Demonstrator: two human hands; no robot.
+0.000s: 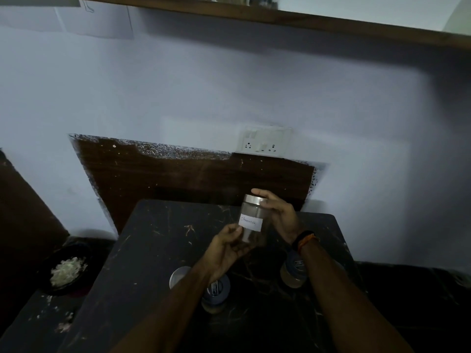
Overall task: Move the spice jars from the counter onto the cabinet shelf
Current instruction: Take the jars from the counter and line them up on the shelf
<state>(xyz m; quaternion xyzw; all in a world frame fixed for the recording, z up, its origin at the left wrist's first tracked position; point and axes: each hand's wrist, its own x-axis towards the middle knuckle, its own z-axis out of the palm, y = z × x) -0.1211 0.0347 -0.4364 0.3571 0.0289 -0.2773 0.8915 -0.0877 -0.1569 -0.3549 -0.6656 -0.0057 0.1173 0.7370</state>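
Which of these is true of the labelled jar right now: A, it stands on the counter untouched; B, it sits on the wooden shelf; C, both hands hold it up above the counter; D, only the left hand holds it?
C: the left hand and right hand both grip the labelled jar above the counter.

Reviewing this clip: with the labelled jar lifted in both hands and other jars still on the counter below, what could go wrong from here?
1. The wooden shelf sits high above; the clear, steel-lidded jar with a white label, held between left hand and right hand, could slip during the long lift.
2. Both forearms pass over the blue-lidded jars and the steel-lidded jar on the black marble counter; an arm might topple one.
3. Dim light makes judging the shelf edge harder.
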